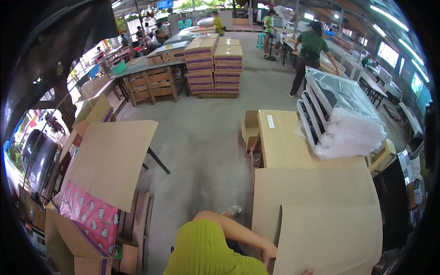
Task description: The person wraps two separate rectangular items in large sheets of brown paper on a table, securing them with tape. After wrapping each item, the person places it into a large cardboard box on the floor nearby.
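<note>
A large brown cardboard sheet lies at the lower right, over another brown sheet on a stack. The left edge of the upper sheet stands slightly lifted. My left hand is at that edge, its fingers curled around it and partly hidden. Only the fingertips of my right hand show at the bottom of the view, stretched out on the upper sheet. My yellow-green sleeve fills the lower middle.
Plastic-wrapped panels rest on a light wooden board ahead right. To the left are another brown sheet, pink printed material and an opened carton. Stacked cartons stand further off. A person in dark green works at a table.
</note>
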`<state>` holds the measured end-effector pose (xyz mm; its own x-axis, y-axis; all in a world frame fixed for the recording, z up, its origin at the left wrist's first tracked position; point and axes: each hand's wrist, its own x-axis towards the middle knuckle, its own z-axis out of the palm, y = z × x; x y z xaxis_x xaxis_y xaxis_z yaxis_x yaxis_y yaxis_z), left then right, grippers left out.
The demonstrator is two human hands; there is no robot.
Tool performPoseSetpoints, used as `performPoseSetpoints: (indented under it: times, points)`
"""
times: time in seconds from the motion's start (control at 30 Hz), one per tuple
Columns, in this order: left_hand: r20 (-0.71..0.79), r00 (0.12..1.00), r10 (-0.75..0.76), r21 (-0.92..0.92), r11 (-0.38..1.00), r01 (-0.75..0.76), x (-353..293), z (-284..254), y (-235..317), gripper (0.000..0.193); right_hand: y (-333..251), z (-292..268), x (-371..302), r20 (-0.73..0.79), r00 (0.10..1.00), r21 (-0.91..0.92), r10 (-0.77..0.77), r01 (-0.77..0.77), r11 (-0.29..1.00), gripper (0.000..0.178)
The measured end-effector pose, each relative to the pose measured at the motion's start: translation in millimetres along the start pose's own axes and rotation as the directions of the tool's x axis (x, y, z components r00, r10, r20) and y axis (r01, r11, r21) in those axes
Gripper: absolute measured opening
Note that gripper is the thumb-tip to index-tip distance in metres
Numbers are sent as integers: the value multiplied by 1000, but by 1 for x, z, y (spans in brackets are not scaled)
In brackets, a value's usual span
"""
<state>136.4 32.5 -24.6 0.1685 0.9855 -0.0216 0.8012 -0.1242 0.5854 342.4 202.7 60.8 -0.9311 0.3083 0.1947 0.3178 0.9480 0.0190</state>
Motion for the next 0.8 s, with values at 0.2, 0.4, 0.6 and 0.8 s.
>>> performPoseSetpoints:
  times: [0.2, 0.4, 0.6, 0.8]
  points:
    - [-372, 924, -83, -387, 919, -73, 25, -185, -106, 44, -84, 66, 61, 34, 945, 407, 326, -311, 859, 90]
    - [491, 815, 308, 414, 741, -529, 63, -258, -205, 122, -191, 148, 124, 515, 561, 551, 648, -796, 251, 80]
    - [564, 508, 651, 143, 529, -837, 101, -236, -244, 127, -308, 155, 223, 14, 673, 541, 739, -627, 560, 46]
    - [425, 543, 724, 117, 551, -826, 95, -218, -250, 109, -295, 141, 189, 240, 81, 816, 967, -556, -156, 29]
